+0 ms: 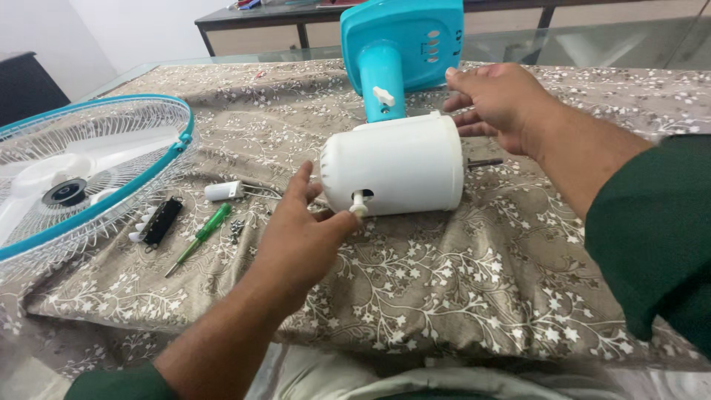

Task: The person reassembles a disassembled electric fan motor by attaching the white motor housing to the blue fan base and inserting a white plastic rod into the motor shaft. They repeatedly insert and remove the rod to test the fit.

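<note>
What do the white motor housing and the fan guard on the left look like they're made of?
Motor housing: likely moulded plastic, smooth and matt white, with soft rounded edges. Fan guard: thin white wires, probably coated metal, with a glossy turquoise rim that looks like plastic.

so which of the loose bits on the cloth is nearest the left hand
The small pile of screws, just left of the left hand. The green screwdriver, black switch block and white capacitor all lie farther off.

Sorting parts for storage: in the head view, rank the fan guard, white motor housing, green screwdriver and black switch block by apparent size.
1. Round white wire fan guard with teal rim
2. White plastic motor housing
3. Green-handled screwdriver
4. Black switch block
</note>
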